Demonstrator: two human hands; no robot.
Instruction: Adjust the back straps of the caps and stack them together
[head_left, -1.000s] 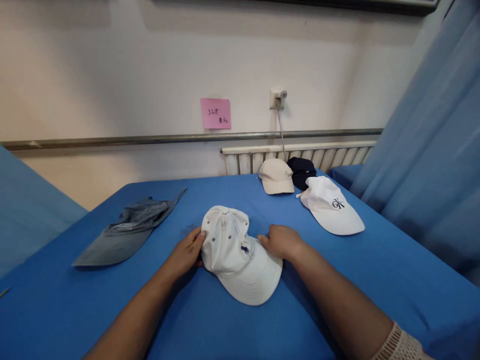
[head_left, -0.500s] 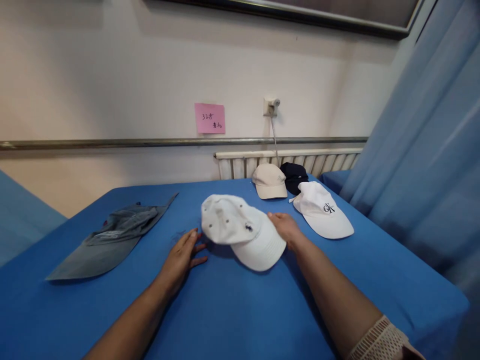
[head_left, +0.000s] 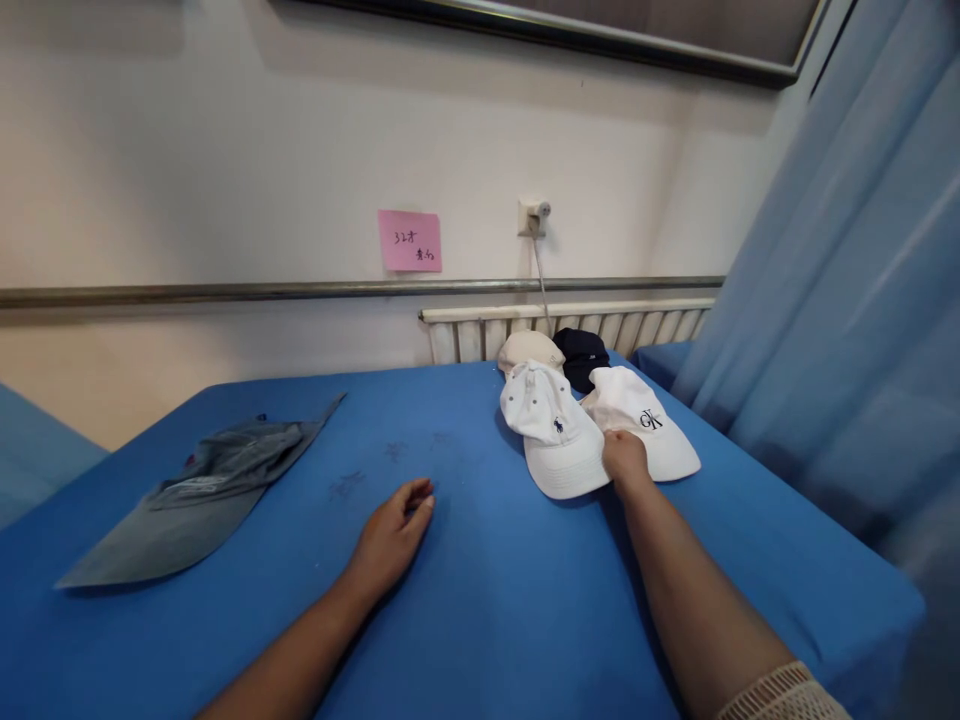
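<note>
The right hand [head_left: 627, 460] is gripping the brim of an embroidered white cap [head_left: 551, 420], which is partly hiding a beige cap [head_left: 529, 347] behind it, right next to a lettered cap [head_left: 664, 442]. The left hand [head_left: 394, 535] is curling loosely, released, over the blue cloth [head_left: 487, 620]; whether it is touching is hard to tell.

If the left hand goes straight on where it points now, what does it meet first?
Probably the white cap that the right hand holds by the brim; depth is hard to judge from this view.
</note>
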